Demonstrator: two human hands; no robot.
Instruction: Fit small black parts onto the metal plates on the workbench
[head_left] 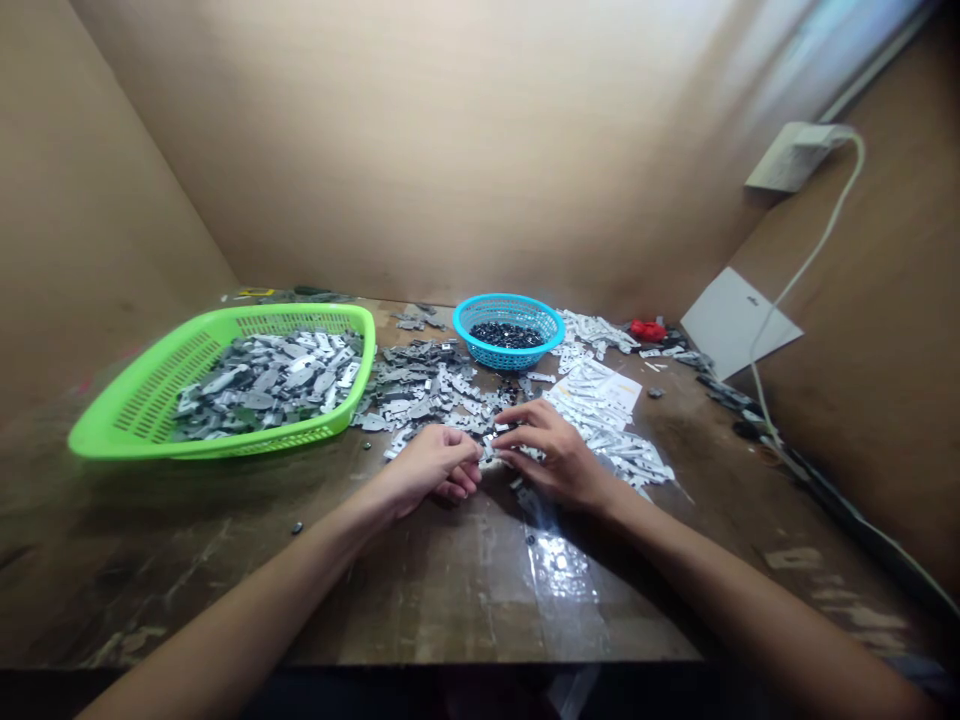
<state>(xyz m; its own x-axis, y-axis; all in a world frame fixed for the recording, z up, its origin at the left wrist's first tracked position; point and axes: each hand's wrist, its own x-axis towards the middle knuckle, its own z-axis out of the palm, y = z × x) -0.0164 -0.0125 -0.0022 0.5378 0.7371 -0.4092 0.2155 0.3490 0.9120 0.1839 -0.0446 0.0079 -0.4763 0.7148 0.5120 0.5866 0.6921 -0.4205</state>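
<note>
My left hand (442, 464) is closed, its thumb and forefinger pinching a small grey-white flat plastic piece (487, 450) over the near side of the heap. From the other side the fingertips of my right hand (551, 455) come down at the same piece, fingers bent; it seems to touch or grip it. The piece is partly hidden by my fingers. Just beyond my hands lies a pile of grey flat pieces (420, 385). To the right of them spreads a heap of whiter flat pieces (607, 425).
A green basket (360, 400) full of grey pieces stands at the left. Behind the piles, a blue basket (555, 335) holds small dark parts. A red item (648, 330) lies at the back right. A white cord (814, 255) hangs along the right wall past a white card (739, 320).
</note>
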